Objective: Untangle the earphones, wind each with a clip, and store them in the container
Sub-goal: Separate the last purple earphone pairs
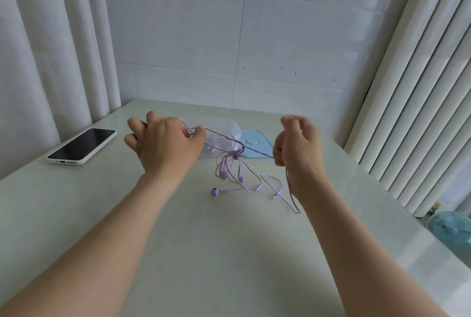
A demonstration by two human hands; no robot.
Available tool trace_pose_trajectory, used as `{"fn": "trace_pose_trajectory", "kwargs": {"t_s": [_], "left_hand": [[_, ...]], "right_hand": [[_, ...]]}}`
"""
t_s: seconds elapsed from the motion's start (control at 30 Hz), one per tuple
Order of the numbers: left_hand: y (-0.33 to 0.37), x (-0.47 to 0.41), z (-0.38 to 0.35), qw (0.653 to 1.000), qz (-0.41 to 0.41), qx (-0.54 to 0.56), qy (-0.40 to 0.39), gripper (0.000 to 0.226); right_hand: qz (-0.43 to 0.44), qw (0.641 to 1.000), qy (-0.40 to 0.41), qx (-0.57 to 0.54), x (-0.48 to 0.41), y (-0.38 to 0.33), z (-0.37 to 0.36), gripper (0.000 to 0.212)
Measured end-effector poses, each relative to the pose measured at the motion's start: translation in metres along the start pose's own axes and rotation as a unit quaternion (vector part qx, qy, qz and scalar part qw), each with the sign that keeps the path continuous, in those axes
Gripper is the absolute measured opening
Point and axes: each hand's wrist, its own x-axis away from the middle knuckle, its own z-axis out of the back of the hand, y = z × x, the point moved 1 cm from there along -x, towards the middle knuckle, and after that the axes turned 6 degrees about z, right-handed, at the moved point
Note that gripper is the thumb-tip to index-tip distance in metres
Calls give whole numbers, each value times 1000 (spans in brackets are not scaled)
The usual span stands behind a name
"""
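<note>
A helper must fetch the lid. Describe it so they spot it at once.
Near the far edge of the pale table sits a clear plastic container. The lid lies flat just right of it, the only light blue thing on the table, with a round centre mark.

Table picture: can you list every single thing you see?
earphones: one tangled bunch, purple, mid-table, cable stretched between both hands
container: 1, clear, far side of table
lid: 1, light blue, right of container
phone: 1, black screen, white case, table's left
table: 1, pale, under everything
fan: 1, light blue, lower right beyond table
curtains: white, both sides
left hand: 1, pinches cable
right hand: 1, grips cable
</note>
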Motion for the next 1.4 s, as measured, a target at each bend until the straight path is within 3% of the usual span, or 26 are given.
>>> {"fn": "trace_pose_trajectory", "kwargs": {"t_s": [0.07,0.17,0.3,0.43,0.6,0.7,0.77,0.83,0.93,1.0,1.03,1.13,1.17,1.3,1.4], "left_hand": [[2,0,2,999,-20,38,19,33],[5,0,1,993,-58,100,-4,25],[3,-2,-5,969,-117,198,-90,16],[-3,-11,-8,953,-60,254,-153,50],[-8,-16,-7,920,90,344,-164,55],[4,-12,6,856,188,458,-151,42],[14,-8,11,776,254,541,-201,38],[18,-6,14,744,277,549,-263,29],[19,-5,19,790,216,452,-352,19],[19,-4,22,811,193,404,-377,31],[19,-4,22,833,183,377,-361,37],[16,2,20,951,69,204,-222,50],[16,6,20,970,35,148,-189,54],[14,7,20,991,-24,80,-105,61],[8,2,17,996,-76,35,-25,40]], "right_hand": [[66,985,-77,136,7,-1,-3,26],[100,942,-191,256,17,3,-6,39],[87,907,-245,331,14,11,-1,26],[80,928,-208,298,8,16,-2,23],[47,977,-85,190,-7,27,-4,19],[-31,992,-101,72,-8,23,-3,20],[-46,988,-145,30,-5,19,-3,25],[-31,984,-174,29,-3,19,-2,19],[5,983,-181,7,-1,18,-4,18],[25,985,-171,-14,-1,14,-5,17],[29,985,-169,-20,-1,12,-5,16],[29,984,-177,-18,-1,12,-4,12],[25,983,-179,-16,0,13,-4,13],[16,984,-171,-52,1,12,-7,16],[39,987,-154,-33,1,13,-5,22]]}}
